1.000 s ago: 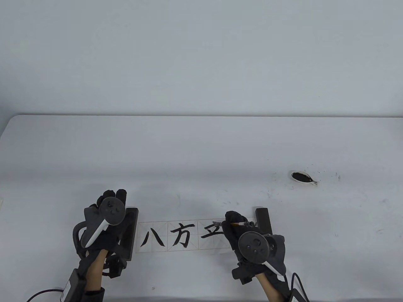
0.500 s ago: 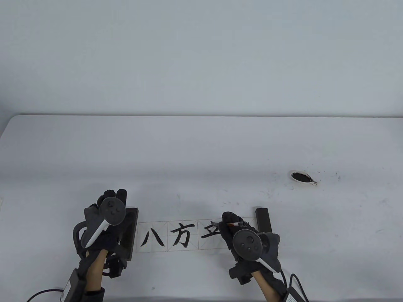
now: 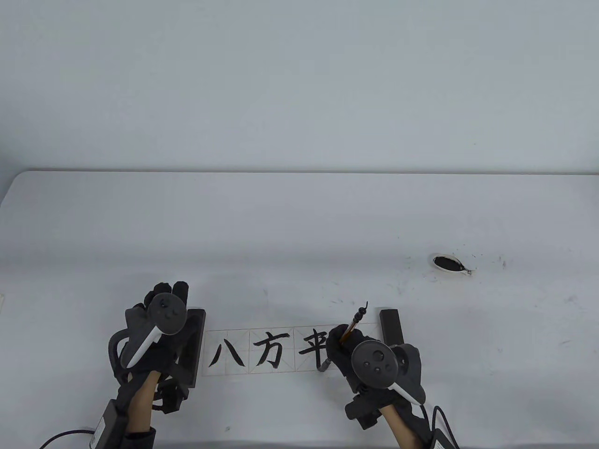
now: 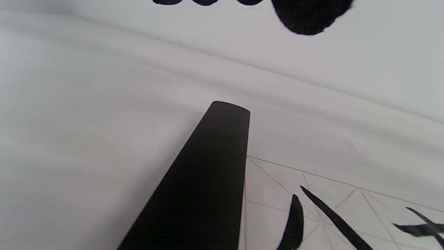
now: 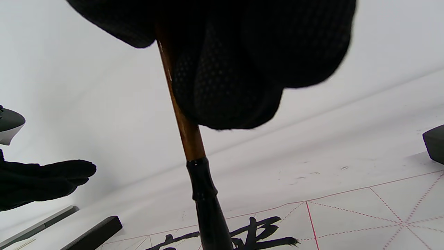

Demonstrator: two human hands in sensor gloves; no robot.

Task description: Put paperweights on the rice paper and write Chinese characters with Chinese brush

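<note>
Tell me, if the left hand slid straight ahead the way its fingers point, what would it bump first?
Probably nothing: the left hand points away over bare table, which looks free to the far edge. Depth is hard to judge.

A long strip of gridded paper (image 3: 276, 351) lies flat, three black characters inked on it. Dark bar weights pin each end: one (image 3: 194, 346) at the left, one (image 3: 392, 326) at the right. The brown-handled brush (image 3: 348, 327) stands tilted over the third character.
</note>
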